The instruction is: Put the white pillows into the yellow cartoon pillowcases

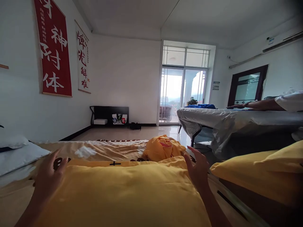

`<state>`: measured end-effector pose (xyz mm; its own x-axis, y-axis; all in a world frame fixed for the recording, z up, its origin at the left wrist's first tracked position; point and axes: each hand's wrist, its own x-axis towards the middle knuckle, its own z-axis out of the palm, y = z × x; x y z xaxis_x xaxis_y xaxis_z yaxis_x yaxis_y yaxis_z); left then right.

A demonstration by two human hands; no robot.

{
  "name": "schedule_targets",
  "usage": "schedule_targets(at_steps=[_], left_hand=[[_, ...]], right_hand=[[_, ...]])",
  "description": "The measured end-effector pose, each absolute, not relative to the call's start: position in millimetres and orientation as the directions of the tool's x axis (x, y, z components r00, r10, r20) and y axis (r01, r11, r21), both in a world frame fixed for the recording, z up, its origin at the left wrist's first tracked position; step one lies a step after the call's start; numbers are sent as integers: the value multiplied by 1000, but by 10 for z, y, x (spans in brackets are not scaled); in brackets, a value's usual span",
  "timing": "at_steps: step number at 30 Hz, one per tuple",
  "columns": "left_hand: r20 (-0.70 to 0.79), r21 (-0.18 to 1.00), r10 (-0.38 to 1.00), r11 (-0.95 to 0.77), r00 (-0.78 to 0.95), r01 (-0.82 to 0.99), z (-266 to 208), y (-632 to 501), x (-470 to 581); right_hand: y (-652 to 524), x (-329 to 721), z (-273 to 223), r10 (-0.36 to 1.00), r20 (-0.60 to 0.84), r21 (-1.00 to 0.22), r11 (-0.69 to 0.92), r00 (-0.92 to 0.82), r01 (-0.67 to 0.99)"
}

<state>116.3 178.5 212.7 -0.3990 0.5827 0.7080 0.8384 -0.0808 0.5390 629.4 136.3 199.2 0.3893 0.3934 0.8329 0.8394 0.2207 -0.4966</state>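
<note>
A plump yellow pillow (127, 192) fills the lower middle of the view, lying on the patterned bedding. Along its left edge is my left hand (50, 173), thumb and fingers apart. My right hand (198, 167) is at the far right corner, its fingers also spread, with the thumb close to the fabric. Whether either palm presses on the pillow I cannot tell. Just beyond the pillow a crumpled orange-yellow cloth (163, 148) rests on the brown and beige bedding (106, 149).
Another yellow pillow (260, 167) lies at the right. A white pillow (23, 156) is at the left. Beyond stands a table under a plastic cover (224, 118), with blue cloth (201, 106) and another person's arm (260, 105) over it. A low black bench (109, 112) is by the wall.
</note>
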Motion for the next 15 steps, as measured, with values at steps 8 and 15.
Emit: schedule_targets(at_steps=[8, 15], left_hand=[[234, 165, 875, -466, 425, 869, 1508, 1676, 2335], [464, 375, 864, -393, 197, 840, 1391, 1486, 2074]], right_hand=[[1214, 5104, 1521, 910, 287, -493, 409, -300, 768], [749, 5646, 1267, 871, 489, -361, 240, -36, 901]])
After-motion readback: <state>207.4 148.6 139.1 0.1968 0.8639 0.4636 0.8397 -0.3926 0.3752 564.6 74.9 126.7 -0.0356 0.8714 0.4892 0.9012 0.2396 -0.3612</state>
